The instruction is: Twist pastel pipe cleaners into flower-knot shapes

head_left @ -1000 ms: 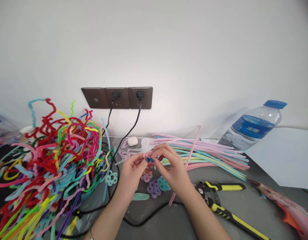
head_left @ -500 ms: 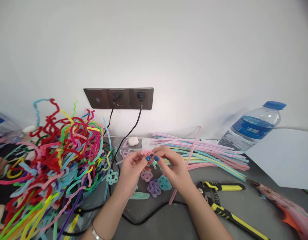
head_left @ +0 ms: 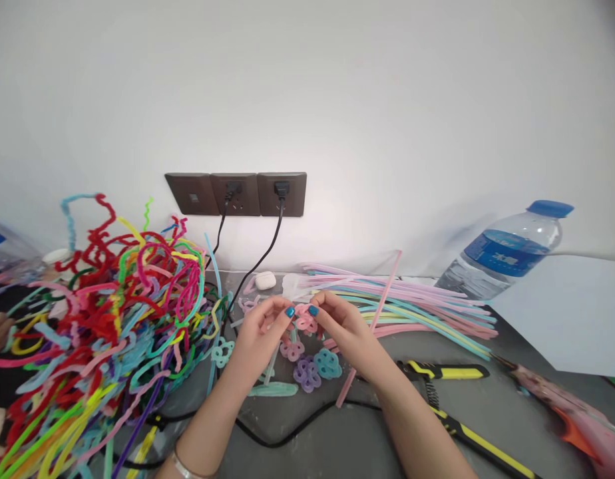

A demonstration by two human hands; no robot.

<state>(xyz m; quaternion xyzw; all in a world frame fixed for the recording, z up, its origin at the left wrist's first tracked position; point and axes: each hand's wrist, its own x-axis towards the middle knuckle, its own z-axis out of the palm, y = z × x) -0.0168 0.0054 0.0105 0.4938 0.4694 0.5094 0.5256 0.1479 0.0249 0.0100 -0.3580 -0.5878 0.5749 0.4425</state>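
Note:
Between my two hands is a pink pipe-cleaner flower (head_left: 306,319) with looped petals. My left hand (head_left: 264,330) pinches its left side between thumb and fingers. On the opposite side my right hand (head_left: 343,327) pinches it the same way. Just below lie finished-looking flowers of the same kind: a mauve one (head_left: 292,348), a purple one (head_left: 307,374) and a teal one (head_left: 327,364). A pale green flower (head_left: 222,352) rests left of my left wrist. One loose pink pipe cleaner (head_left: 386,293) slants behind my right hand.
A tangled heap of coloured pipe cleaners (head_left: 122,319) fills the left. Straight pipe cleaners (head_left: 412,299) lie behind my hands. To the right are yellow-black pliers (head_left: 452,372), a pink glue gun (head_left: 562,412), a water bottle (head_left: 507,253) and white paper (head_left: 567,319). A black cable (head_left: 282,442) crosses the table.
My hands have moved slightly apart, and the pink flower now shows more fully between my fingertips. Both hands still hold it.

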